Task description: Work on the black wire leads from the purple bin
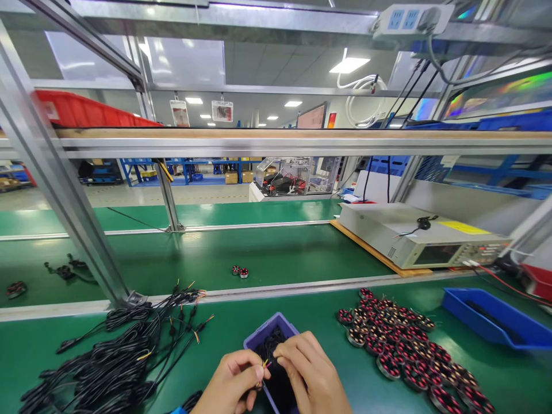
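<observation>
My left hand [233, 380] and my right hand [309, 374] meet at the bottom centre over a small purple box [276, 328] filled with small black pieces. Both hands pinch the ends of thin coloured wires [264, 364] between thumb and fingers. A heap of black cables with bare wire tips [129, 351] lies to the left of my hands on the green mat. To the right, several round red-and-black wound coils [401, 342] are spread in a long cluster.
A grey test instrument [414, 236] sits on a board at the right, past a green conveyor belt [259, 253] carrying two small coils [240, 271]. A blue tray [495, 316] lies at the right. An aluminium frame post [64, 195] stands at left.
</observation>
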The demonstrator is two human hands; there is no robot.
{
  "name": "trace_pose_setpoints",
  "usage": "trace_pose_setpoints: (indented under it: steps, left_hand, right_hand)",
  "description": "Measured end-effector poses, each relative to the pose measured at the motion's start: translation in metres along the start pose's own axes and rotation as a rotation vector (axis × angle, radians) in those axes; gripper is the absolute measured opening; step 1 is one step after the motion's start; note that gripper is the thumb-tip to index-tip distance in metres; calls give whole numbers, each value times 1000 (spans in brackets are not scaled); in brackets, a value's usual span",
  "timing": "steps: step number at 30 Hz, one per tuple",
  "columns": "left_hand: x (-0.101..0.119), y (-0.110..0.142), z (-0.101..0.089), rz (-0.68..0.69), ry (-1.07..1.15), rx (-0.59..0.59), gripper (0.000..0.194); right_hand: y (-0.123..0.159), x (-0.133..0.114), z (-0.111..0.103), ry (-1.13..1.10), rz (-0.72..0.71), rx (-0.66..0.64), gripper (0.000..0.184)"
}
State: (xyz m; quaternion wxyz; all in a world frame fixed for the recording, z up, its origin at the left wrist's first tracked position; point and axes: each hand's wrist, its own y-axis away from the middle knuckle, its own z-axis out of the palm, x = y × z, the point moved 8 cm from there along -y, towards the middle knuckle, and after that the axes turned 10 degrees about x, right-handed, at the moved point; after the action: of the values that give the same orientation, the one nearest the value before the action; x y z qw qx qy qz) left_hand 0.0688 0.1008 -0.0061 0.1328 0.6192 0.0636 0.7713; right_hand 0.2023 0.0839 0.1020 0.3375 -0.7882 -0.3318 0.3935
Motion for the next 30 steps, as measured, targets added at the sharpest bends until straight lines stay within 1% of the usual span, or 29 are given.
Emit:
trace_pose_setpoints:
  steps: [4, 9, 12, 14, 16, 19, 22, 26, 30]
  left_hand:
    - [4, 4, 1, -4, -4, 19, 59]
    - [7, 4, -1, 8, -30, 37, 56]
    - [8, 3, -2, 42, -81, 22, 56]
    - [8, 3, -2, 58, -121, 7, 55]
    - [8, 4, -2, 65, -143, -2, 55]
    - [9, 5, -3, 44, -142, 0, 56]
    - [9, 7, -1, 6, -135, -8, 58]
    - [11, 9, 2, -4, -135, -34, 58]
    - [12, 9, 3, 10, -137, -34, 59]
  right_hand:
    - [1, -2, 0, 12, -13, -7, 25]
    - [4, -3, 3, 83, -30, -75, 25]
    - [7, -5, 7, 131, -72, -110, 25]
    - [8, -7, 10, 117, -90, -121, 24]
    - [9, -7, 11, 61, -91, -111, 24]
    - [6, -6, 7, -32, -63, -60, 27]
    - [2, -6, 3, -40, -44, -25, 25]
    - [0, -8, 4, -55, -49, -32, 24]
    - [4, -7, 8, -71, -50, -39, 23]
